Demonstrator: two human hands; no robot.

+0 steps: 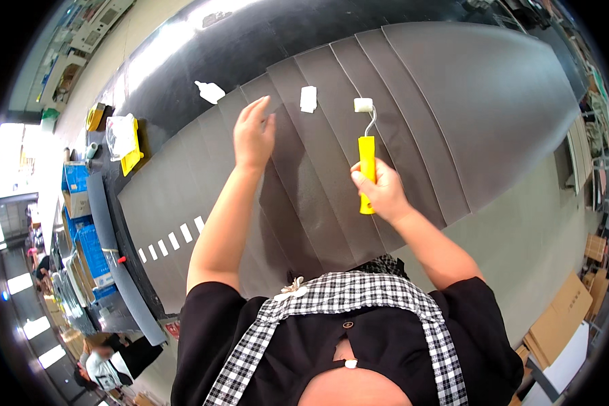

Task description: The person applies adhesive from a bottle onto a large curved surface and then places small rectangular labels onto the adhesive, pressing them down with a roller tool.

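Note:
A small roller (367,152) with a yellow handle, a bent wire arm and a short white roller head is gripped in my right hand (384,193). Its head points away from me, over the overlapping dark grey sheets (413,115); whether it touches them I cannot tell. My left hand (254,135) is held over the sheets with fingers stretched out and nothing in it. A white rectangular piece (308,99) lies on a sheet between the two hands, farther from me. Beyond my left hand, a white squeeze bottle (210,92) lies on its side at the sheets' far edge.
A yellow tray (132,150) with clear plastic and a yellow tape roll (95,117) sit on the black table (176,88) at the left. Several white strips (174,241) show along the near-left sheets. A grey tube (118,260) runs along the left edge. Cardboard (558,308) stands lower right.

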